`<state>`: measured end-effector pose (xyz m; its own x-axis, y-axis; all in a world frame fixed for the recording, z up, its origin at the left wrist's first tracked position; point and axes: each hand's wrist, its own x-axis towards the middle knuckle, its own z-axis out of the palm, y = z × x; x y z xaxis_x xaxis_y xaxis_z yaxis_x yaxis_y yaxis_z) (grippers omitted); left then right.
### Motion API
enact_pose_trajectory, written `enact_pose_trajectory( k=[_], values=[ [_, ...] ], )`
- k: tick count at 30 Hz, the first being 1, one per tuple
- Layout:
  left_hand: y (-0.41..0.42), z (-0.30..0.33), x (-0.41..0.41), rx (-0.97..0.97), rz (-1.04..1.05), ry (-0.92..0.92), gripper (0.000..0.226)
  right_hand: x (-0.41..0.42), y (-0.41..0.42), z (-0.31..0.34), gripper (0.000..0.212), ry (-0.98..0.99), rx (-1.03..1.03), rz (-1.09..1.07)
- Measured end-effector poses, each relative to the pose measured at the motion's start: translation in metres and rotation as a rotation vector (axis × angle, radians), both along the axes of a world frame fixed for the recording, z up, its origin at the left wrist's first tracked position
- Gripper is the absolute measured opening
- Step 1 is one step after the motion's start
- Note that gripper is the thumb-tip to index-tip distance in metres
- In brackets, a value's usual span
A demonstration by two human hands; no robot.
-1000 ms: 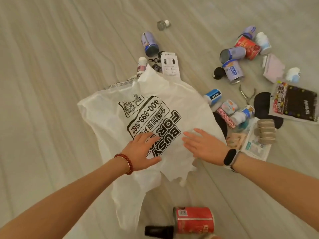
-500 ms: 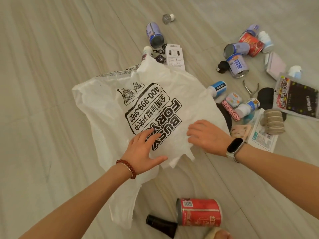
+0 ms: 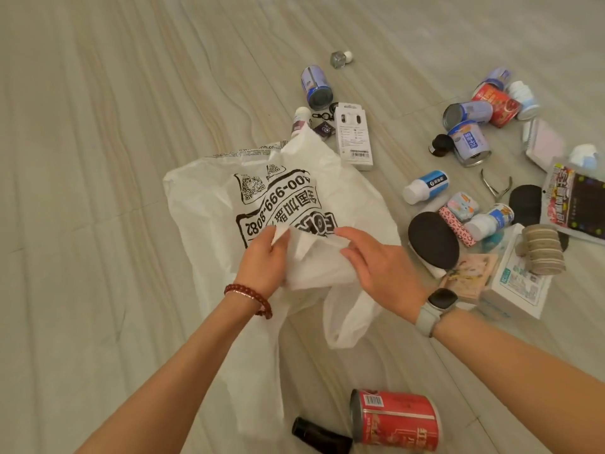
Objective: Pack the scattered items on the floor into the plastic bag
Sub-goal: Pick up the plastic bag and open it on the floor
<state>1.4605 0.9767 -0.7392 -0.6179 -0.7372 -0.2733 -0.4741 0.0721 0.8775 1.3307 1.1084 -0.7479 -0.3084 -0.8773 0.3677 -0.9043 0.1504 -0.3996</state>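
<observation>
Pale wood-grain plank floor (image 3: 98,158), no walls or furniture in view. White plastic bag (image 3: 209,204) with black print lies crumpled mid-floor. Left hand (image 3: 263,265), red bead bracelet, fingers pinched on a fold of the bag's edge. Right hand (image 3: 381,265), grey watch, fingers closed on the bag film just beside it. Cans, bottles, packets scattered right of the bag; red can (image 3: 394,421) on its side near the bottom edge.
</observation>
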Motion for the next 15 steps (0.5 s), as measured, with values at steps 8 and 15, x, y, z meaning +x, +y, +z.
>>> enact_pose_trajectory(
  k=[8, 15],
  values=[
    [0.0, -0.007, 0.031, -0.683, -0.315, -0.118, 0.043, 0.008, -0.016, 0.003, 0.037, -0.155, 0.163, 0.089],
    [-0.016, -0.015, 0.035, -0.758, -0.4, -0.287, 0.025, 0.008, -0.013, 0.001, 0.042, 0.258, 0.294, 0.139]
  ],
)
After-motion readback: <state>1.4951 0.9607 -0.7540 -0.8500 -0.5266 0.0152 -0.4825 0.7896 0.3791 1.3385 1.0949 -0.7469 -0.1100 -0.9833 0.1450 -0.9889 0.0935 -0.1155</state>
